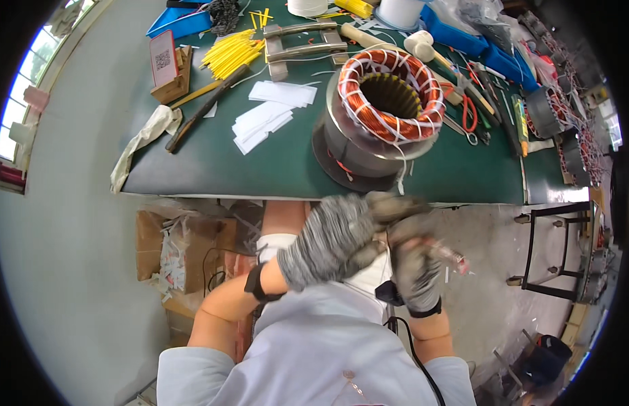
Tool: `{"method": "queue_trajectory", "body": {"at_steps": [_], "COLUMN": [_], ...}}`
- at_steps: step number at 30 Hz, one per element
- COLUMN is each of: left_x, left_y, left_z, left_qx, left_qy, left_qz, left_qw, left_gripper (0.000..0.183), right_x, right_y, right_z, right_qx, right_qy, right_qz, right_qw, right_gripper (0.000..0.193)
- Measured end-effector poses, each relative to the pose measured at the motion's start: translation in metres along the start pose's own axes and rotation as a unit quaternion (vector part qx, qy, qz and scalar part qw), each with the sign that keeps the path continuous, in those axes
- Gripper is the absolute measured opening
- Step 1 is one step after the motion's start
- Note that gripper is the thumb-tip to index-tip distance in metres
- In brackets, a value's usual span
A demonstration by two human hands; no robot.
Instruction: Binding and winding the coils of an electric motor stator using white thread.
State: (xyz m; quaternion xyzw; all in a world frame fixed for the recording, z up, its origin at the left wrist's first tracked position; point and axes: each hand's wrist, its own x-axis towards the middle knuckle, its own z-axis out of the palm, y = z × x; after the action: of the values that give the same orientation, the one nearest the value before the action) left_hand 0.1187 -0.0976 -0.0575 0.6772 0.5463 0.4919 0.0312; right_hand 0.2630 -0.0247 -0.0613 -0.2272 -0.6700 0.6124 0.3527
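Note:
Both my hands wear grey knit gloves with dark palms and are close together in front of the bench edge, over my lap. My left hand [338, 231] reaches across toward the right one, its fingers smeared by motion. Beside it, my right hand [417, 267] is also blurred, so its finger pose is unclear. A small reddish, see-through piece [452, 257] shows at its outer side; whether it is held I cannot tell. Just beyond the hands stands a motor stator [365, 145], with orange copper windings laced in white cord and a loose cord end hanging down its front.
On the green bench [260, 176] lie white paper slips [264, 122], yellow strips [233, 55], a dark stick [206, 111], a metal frame [306, 46], a mallet [419, 46] and red-handled scissors [469, 115]. Blue bins [457, 34] stand behind. A cardboard box [152, 243] sits below left, a wheeled rack [558, 250] right.

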Motion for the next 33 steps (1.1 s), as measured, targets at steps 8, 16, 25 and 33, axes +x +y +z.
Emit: {"method": "queue_trajectory", "body": {"at_steps": [8, 16, 25, 33], "left_x": [0.05, 0.016, 0.024, 0.028], "left_y": [-0.031, 0.013, 0.023, 0.02], "left_z": [0.018, 0.042, 0.046, 0.053], "left_qx": [0.393, 0.164, 0.134, 0.143], "left_qy": [0.052, 0.023, 0.028, 0.028], "left_qz": [0.09, 0.069, 0.025, 0.033], "left_qw": [0.913, 0.984, 0.99, 0.989], "left_gripper": [0.029, 0.024, 0.023, 0.021], "right_x": [0.042, 0.062, 0.076, 0.083], "right_y": [0.033, 0.045, 0.026, 0.02], "right_z": [-0.077, -0.052, -0.026, -0.017], "right_qx": [-0.127, -0.24, -0.247, -0.282], "right_qy": [0.129, 0.156, 0.14, 0.125], "right_qz": [-0.085, -0.19, -0.178, -0.249], "right_qw": [0.98, 0.939, 0.942, 0.918], "right_gripper": [0.026, 0.046, 0.03, 0.022]}}
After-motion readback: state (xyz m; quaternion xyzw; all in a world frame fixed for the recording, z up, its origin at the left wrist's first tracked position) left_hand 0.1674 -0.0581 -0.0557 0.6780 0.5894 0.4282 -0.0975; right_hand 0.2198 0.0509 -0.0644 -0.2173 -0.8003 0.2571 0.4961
